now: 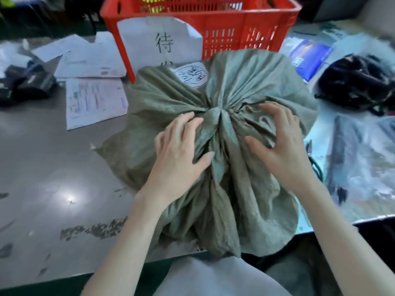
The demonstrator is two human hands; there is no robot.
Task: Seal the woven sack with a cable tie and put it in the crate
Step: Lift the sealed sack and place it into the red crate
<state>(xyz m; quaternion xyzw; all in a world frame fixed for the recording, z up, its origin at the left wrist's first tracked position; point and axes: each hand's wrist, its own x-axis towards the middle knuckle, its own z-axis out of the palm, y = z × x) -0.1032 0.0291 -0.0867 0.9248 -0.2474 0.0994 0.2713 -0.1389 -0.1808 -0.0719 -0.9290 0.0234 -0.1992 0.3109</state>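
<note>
Sack [230,99] lies on the desk [49,167] just in front of the red crate [245,24], its gathered neck pointing back toward the person, long axis running from crate to desk edge. Left hand [181,154] and right hand [280,142] press either side of the neck, fingers spread wide, gripping nothing, probably to keep the gathers bunched. No cable tie is discernible.
</note>
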